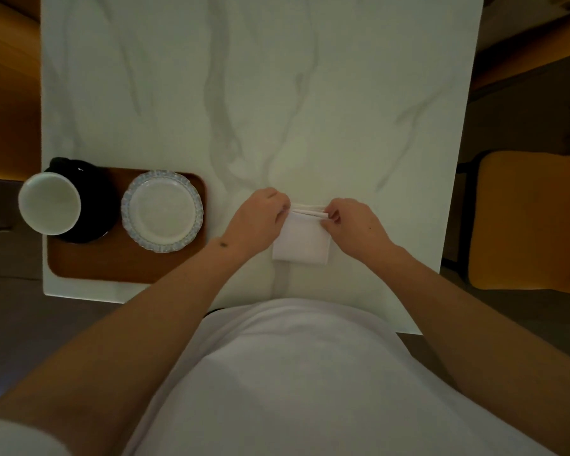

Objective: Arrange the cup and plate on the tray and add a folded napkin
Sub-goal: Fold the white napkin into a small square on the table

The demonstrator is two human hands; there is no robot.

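Note:
A white napkin point(301, 240) lies folded on the marble table in front of me. My left hand point(260, 218) pinches its far left corner and my right hand point(352, 222) pinches its far right corner, where several layered edges show. To the left, a brown wooden tray point(119, 264) holds a cup point(51, 204), black outside and white inside, at its left end. A white plate point(162, 210) with a scalloped rim sits beside the cup on the tray.
The white marble table point(260, 93) stretches away from me. The tray sits at the table's near left corner, with the cup overhanging the edge. A yellow chair seat point(530, 222) stands to the right of the table. My white shirt fills the bottom of the view.

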